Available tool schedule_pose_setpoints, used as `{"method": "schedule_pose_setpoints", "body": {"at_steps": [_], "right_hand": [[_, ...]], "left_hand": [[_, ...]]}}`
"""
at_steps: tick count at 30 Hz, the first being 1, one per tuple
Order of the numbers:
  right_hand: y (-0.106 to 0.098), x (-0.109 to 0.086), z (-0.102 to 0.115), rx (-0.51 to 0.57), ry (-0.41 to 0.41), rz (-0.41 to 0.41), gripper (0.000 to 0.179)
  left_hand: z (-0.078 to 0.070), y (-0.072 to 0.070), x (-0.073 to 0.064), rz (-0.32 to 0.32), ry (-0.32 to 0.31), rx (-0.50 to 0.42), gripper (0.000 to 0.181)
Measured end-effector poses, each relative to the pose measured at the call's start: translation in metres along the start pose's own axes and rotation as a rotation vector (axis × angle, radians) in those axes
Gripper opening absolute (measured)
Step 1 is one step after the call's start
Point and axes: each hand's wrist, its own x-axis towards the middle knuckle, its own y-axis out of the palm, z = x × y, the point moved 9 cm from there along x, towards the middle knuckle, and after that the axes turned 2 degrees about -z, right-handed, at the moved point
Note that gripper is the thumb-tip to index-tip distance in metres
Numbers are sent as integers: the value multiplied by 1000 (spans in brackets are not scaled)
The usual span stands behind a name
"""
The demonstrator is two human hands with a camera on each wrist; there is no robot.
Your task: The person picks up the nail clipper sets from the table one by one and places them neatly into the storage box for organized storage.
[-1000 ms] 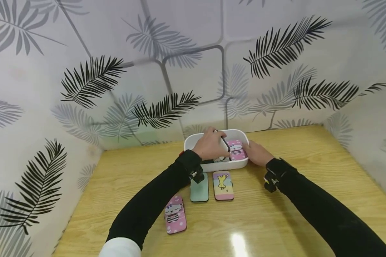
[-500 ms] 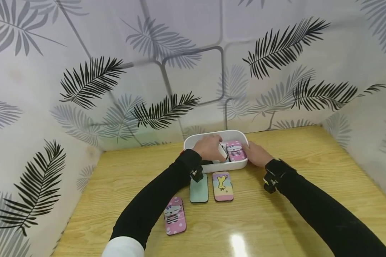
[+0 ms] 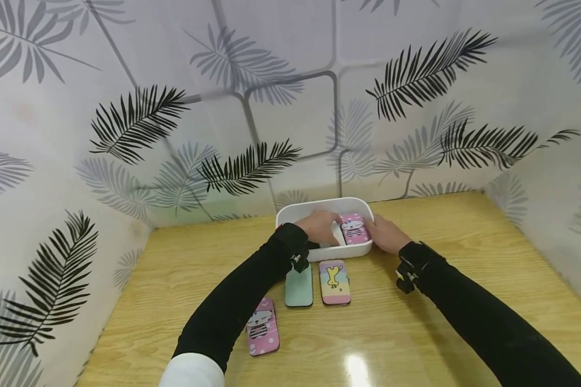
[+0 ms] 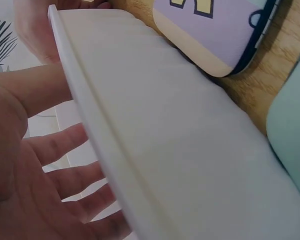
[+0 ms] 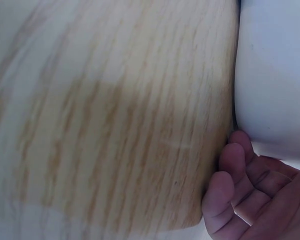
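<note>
A white bin [image 3: 290, 214] with rounded corners stands at the back of the table. My left hand [image 3: 319, 227] reaches down inside it, thumb and fingers at the two ends of a white-faced, dark-edged flat case [image 3: 339, 234]. In the left wrist view the bin's wall hides that case and the fingertips of my left hand [image 4: 55, 165]. Beside it in the bin lies a pink case [image 3: 354, 230] with a cartoon animal. My right hand [image 3: 388, 234] holds the bin's right end; in the right wrist view its curled fingers [image 5: 232, 157] touch the lower corner.
In front of the bin lie a mint green case [image 3: 298, 287] and a yellow and purple case [image 3: 334, 280] with a giraffe. Another pink case [image 3: 263, 328] lies nearer, beside the left sleeve. Patterned walls [image 3: 290, 97] close in the wooden table [image 3: 416, 322].
My left hand has lowered the white-faced case into the bin, tipping it from raised to lower beside the pink case. My right hand stays at the bin's end.
</note>
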Motion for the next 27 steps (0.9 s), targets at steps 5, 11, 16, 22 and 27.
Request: {"method": "schedule_pose_setpoints", "body": {"at_steps": [5,11,16,22,27], "right_hand": [[-3,-1,1,12,13,2,48],[0,3,-2,4,19,-1,49],[0,3,-4,6,21,1,51],[-1,3,-4,-3,12,-15,51],[1,4,-3,0,1,-13,51]], "left_hand": [[2,1,3,0,-2,-5,62],[2,2,2,7,-18,3,61],[1,2,2,-3,-36,13,61],[7,5,6,-26,-39,2,64],[17,5,0,-1,-9,-81,65]]}}
